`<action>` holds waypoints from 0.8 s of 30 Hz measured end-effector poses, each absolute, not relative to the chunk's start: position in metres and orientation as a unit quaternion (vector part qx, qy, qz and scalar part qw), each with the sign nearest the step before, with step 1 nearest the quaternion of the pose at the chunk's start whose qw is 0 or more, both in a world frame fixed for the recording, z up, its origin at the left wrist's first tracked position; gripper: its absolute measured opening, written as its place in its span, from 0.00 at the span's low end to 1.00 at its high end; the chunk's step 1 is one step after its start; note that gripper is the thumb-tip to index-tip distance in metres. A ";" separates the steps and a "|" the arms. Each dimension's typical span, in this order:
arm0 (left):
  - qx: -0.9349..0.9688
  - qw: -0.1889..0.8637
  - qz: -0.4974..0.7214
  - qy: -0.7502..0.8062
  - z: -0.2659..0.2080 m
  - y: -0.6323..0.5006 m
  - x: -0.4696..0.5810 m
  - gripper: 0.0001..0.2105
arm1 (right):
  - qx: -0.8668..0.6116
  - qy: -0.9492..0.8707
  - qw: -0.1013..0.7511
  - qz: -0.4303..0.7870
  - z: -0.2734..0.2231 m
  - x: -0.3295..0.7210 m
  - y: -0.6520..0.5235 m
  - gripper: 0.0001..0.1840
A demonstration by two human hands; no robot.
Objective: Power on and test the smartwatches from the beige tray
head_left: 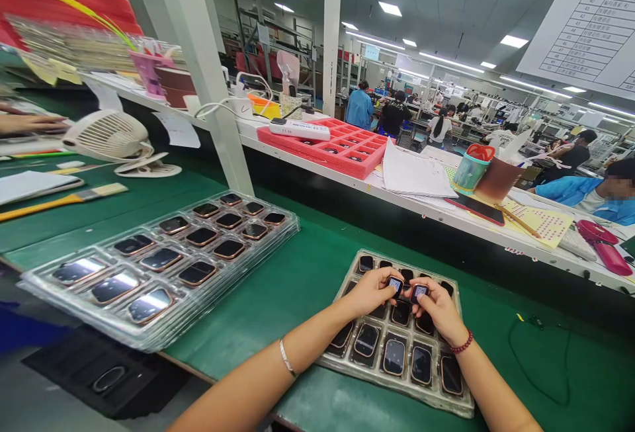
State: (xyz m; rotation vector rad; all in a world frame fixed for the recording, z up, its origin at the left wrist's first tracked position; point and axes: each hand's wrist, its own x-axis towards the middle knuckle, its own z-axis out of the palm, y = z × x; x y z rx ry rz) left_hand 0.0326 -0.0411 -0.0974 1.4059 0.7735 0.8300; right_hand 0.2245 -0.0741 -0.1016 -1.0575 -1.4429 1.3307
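My left hand [373, 291] pinches a smartwatch body [395, 286] whose lit screen shows a code-like pattern. Close beside it, my right hand [439, 306] grips a second smartwatch body [419, 294], also lit with such a pattern. Both are held above a clear plastic tray [397, 384] with several dark-screened, gold-rimmed watch bodies lying in its pockets. My hands hide part of that tray. To the left, a stack of clear trays [163, 336] carries rows of similar watch bodies [201, 237] on top.
A white shelf [347, 184] runs across behind the green table [278, 286]. On it sit a red foam tray [367, 166], papers [417, 174], cups and a phone [477, 210]. A small fan [106, 135] and a brush [64, 200] lie left. A thin black cable [516, 359] lies right.
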 end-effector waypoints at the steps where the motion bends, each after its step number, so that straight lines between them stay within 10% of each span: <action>1: 0.612 0.618 0.361 0.336 -0.098 -0.041 0.033 0.11 | -0.426 -0.582 0.440 0.535 -0.102 0.224 -0.074 0.15; 24: 0.661 0.547 0.405 0.316 -0.105 -0.040 0.032 0.11 | -0.421 -0.588 0.432 0.539 -0.102 0.221 -0.077 0.18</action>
